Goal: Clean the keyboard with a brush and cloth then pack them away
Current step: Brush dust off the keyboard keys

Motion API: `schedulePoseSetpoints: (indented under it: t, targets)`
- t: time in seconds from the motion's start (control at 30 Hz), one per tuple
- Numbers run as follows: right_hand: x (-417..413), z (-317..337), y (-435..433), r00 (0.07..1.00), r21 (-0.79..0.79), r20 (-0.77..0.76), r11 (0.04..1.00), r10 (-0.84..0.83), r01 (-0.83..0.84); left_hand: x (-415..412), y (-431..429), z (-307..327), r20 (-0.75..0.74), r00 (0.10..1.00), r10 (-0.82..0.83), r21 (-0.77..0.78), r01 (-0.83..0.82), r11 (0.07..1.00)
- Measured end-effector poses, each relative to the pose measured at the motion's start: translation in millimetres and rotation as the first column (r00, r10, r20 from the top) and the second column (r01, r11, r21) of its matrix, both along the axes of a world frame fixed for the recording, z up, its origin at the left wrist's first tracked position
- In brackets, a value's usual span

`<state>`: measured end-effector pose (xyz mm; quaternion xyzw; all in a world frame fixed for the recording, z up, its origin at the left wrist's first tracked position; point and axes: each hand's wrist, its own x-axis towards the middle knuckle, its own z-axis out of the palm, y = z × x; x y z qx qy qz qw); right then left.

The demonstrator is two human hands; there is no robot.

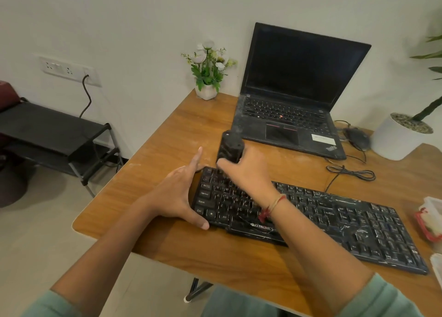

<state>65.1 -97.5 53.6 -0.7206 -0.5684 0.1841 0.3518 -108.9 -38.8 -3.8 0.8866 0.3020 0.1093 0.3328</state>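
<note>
A dusty black keyboard [334, 218] lies across the wooden table [172, 135]. My right hand [246, 171] grips a chunky black brush [229, 147] by its handle, with the bristle end down on the keyboard's top left keys. Beside it, my left hand [181, 194] holds the left end of the keyboard, fingers straight along the far corner and thumb pressed on the near edge. No cloth is in view.
An open dusty black laptop [294, 106] stands behind the keyboard. A small flower pot [208, 77] sits at the table's back left corner. A mouse [356, 137], a coiled cable [349, 172] and a white plant pot [397, 137] are at right. A red-lidded plastic box [430, 218] is at the right edge.
</note>
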Motion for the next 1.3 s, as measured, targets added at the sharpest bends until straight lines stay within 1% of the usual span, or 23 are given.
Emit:
schedulePoseSetpoints:
  t: [0.1, 0.13, 0.2, 0.27, 0.3, 0.33, 0.4, 0.43, 0.5, 0.57, 0.6, 0.67, 0.7, 0.77, 0.87, 0.9, 1.0, 1.03, 1.1, 1.17, 1.2, 1.27, 1.3]
  targets:
    - [-22, -3, -15, 0.983, -0.077, 0.019, 0.981, 0.181, -0.179, 1, 2, 3, 0.056, 0.998, -0.024, 0.041, 0.022, 0.999]
    - [-21, -2, -15, 0.981, -0.107, 0.000, 0.976, 0.193, -0.192, 2, 2, 2, 0.061, 0.998, -0.026, 0.042, 0.023, 0.999]
    - [-8, 4, -6, 0.993, -0.125, -0.067, 0.987, 0.097, -0.105, 1, 1, 1, 0.026, 1.000, -0.014, 0.015, 0.014, 1.000]
    - [-1, 9, -1, 0.999, -0.070, 0.041, 0.998, 0.000, 0.003, 1, 1, -1, 0.008, 1.000, 0.001, 0.005, -0.001, 1.000]
    - [-4, 10, -3, 0.996, -0.060, 0.087, 0.998, 0.017, -0.012, 1, 1, -1, 0.015, 1.000, 0.004, 0.011, -0.004, 1.000]
    - [-12, 8, -5, 0.993, -0.072, 0.090, 0.995, 0.077, -0.071, 1, 1, 0, 0.032, 0.999, -0.003, 0.020, 0.003, 1.000]
    - [-27, 2, -12, 0.980, -0.140, -0.001, 0.971, 0.197, -0.196, 1, 2, 3, 0.057, 0.998, -0.021, 0.028, 0.019, 0.999]
    - [-26, 2, -12, 0.979, -0.162, -0.040, 0.966, 0.198, -0.202, 1, 1, 4, 0.057, 0.998, -0.022, 0.025, 0.020, 0.999]
    - [-11, 4, -4, 0.996, -0.134, -0.048, 0.987, 0.079, -0.085, 1, 1, 2, 0.017, 1.000, -0.010, 0.009, 0.010, 1.000]
    - [4, 6, 0, 0.998, -0.067, 0.025, 0.996, -0.060, 0.062, 1, 1, 0, -0.013, 1.000, 0.005, 0.009, -0.004, 1.000]
    - [5, 4, -1, 0.998, -0.067, 0.005, 0.996, -0.057, 0.058, 1, 1, -1, -0.013, 1.000, 0.005, 0.006, -0.005, 1.000]
    - [-6, -1, -7, 0.987, -0.122, -0.143, 0.989, 0.068, -0.086, 1, 2, 0, -0.006, 1.000, -0.001, 0.002, 0.001, 1.000]
    - [-11, -3, -11, 0.975, -0.153, -0.182, 0.976, 0.128, -0.156, 2, 3, 0, 0.004, 1.000, -0.003, 0.009, 0.003, 1.000]
    - [-10, -2, -11, 0.978, -0.173, -0.137, 0.968, 0.160, -0.182, 2, 4, -1, 0.009, 1.000, -0.002, 0.022, 0.002, 1.000]
    - [4, 4, 0, 0.999, -0.074, 0.040, 0.997, 0.005, -0.002, 1, 1, -1, -0.005, 1.000, 0.002, 0.014, -0.002, 1.000]
    - [3, 2, 0, 1.000, -0.072, 0.018, 0.997, 0.015, -0.014, 1, 1, 0, 0.002, 1.000, 0.002, 0.012, -0.002, 1.000]
    - [-13, -7, -10, 0.973, -0.163, -0.101, 0.962, 0.207, -0.221, 2, 5, -2, 0.041, 0.999, -0.011, 0.021, 0.010, 1.000]
    - [-14, -8, -12, 0.967, -0.172, -0.116, 0.954, 0.228, -0.245, 2, 6, -3, 0.038, 0.999, -0.014, 0.022, 0.013, 1.000]
    - [-3, -6, -5, 0.983, -0.137, -0.126, 0.980, 0.131, -0.148, 2, 5, -3, 0.003, 1.000, -0.007, 0.020, 0.007, 1.000]
    - [6, -3, -1, 0.999, -0.056, -0.048, 0.998, 0.003, -0.006, 1, 3, -3, -0.019, 1.000, 0.008, 0.015, -0.008, 1.000]
    - [4, -3, -3, 1.000, -0.038, -0.015, 0.999, 0.007, -0.007, 1, 3, -2, -0.011, 1.000, 0.008, 0.016, -0.007, 1.000]
    - [-9, -7, -8, 0.989, -0.093, -0.014, 0.985, 0.145, -0.146, 2, 3, -1, 0.018, 1.000, -0.009, 0.027, 0.009, 1.000]
    - [-14, -7, -11, 0.976, -0.140, -0.043, 0.966, 0.213, -0.217, 2, 4, -1, 0.033, 0.999, -0.020, 0.032, 0.019, 0.999]
